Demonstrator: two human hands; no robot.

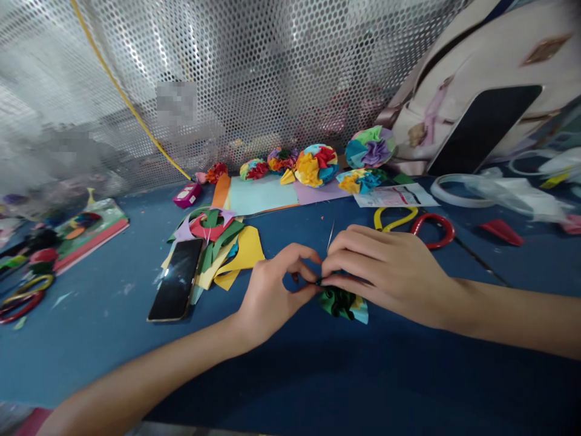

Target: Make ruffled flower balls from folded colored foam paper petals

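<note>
A small gathered piece of green and black ruffles with a light-blue and yellow edge [338, 302] hangs below my fingertips. My left hand [276, 289] pinches its upper edge between thumb and index finger. At the same edge, the fingers of my right hand [379, 269] are closed, thumb against fingers. A thin needle [331, 235] sticks up from behind my right fingers; its lower part is hidden. Just beyond my right hand lie scissors with yellow and red handles [433, 231].
A phone [177, 280] and coloured paper scraps [242, 254] lie left of my hands. Ruffled colourful balls [316, 165] line the back near a perforated metal panel [272, 72]. At right are a tape roll [460, 192], a second phone [485, 130] and a backpack [494, 54].
</note>
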